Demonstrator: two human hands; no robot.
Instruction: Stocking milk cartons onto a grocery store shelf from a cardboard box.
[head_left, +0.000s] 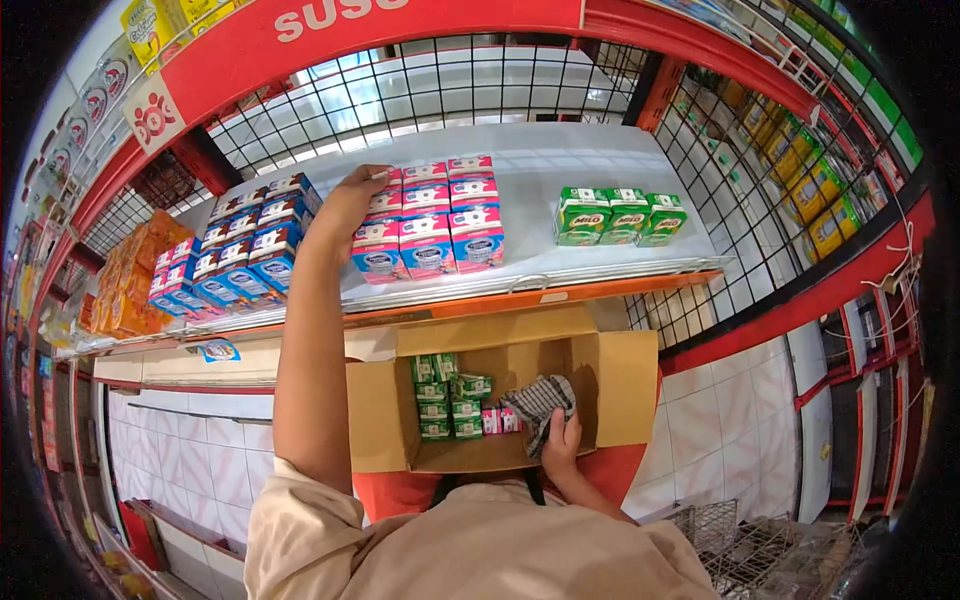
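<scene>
My left hand (364, 196) reaches over the white shelf (525, 161), its fingers at the back left of a block of pink and blue milk cartons (427, 225); whether it grips one cannot be told. My right hand (562, 442) holds a checked grey cloth (541, 409) above the open cardboard box (628, 382). Inside the box, green cartons (452, 405) stand at the left, with small pink cartons (501, 421) beside the cloth. Green Milo cartons (619, 217) stand in a row farther right on the shelf.
Brown-topped blue cartons (251, 240) and orange packs (135, 277) fill the shelf's left part. Black wire mesh (750, 232) closes its right side, and an orange rail (525, 298) runs along its front. A wire basket (750, 544) is at the lower right.
</scene>
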